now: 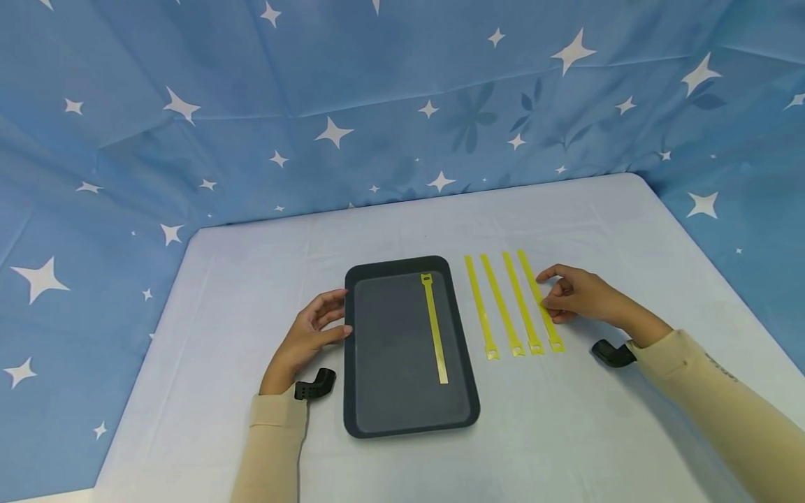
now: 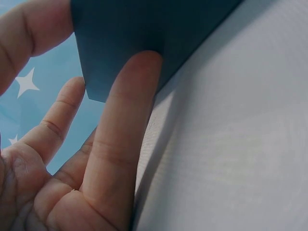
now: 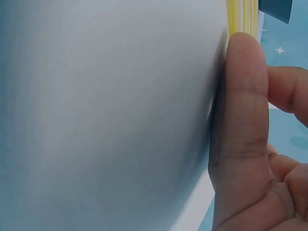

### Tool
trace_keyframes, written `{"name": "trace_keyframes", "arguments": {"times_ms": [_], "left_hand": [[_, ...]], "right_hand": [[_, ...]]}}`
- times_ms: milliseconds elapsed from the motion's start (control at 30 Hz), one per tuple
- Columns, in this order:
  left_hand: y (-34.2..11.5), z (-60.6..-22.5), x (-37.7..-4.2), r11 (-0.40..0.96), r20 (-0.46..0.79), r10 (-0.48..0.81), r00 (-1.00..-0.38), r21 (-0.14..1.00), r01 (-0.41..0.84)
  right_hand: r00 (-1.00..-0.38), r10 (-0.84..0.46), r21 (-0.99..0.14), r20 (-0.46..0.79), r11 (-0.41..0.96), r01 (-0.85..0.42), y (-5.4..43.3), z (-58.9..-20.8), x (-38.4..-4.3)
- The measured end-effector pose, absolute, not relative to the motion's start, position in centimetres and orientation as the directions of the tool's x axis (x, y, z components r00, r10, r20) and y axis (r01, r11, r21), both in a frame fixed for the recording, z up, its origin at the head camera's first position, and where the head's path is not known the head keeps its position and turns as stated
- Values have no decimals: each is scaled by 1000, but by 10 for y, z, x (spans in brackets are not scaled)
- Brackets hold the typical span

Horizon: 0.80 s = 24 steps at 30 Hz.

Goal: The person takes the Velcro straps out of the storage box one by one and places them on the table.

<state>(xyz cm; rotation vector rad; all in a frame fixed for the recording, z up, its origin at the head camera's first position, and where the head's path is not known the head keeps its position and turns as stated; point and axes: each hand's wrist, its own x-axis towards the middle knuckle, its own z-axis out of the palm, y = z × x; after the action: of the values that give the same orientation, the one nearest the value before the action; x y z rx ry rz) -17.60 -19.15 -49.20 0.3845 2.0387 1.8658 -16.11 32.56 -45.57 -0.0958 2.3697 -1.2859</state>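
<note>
A dark grey rectangular tray lies on the table, with one yellow hook-and-loop cable tie inside it, slotted head towards the far end. At the tray's left side is my left hand; its thumb rests on the outer wall and fingertips touch the edge. Several more yellow cable ties lie side by side right of the tray, slotted heads towards me. Beside the rightmost cable tie is my right hand, index finger stretched out and thumb right at the strip, which lies flat on the table.
A white cloth covers the table. Behind and beside it hangs a blue curtain with white stars. Each wrist carries a small black camera, the left one close to the tray and the right one near the ties.
</note>
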Motion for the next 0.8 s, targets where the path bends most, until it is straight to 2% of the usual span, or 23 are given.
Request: {"name": "trace_keyframes", "arguments": {"times_ms": [267, 433, 800], "left_hand": [[-192, -492, -177, 100, -72, 425, -902, 994, -32], [-192, -492, -176, 103, -71, 421, -904, 994, -30], [-192, -492, -176, 99, -71, 421, -904, 995, -32]], "right_hand": [[-922, -232, -807, -311, 577, 127, 329, -453, -159], [-933, -247, -843, -262, 530, 96, 330, -448, -159], [-939, -343, -913, -25, 391, -119, 327, -439, -159]]}}
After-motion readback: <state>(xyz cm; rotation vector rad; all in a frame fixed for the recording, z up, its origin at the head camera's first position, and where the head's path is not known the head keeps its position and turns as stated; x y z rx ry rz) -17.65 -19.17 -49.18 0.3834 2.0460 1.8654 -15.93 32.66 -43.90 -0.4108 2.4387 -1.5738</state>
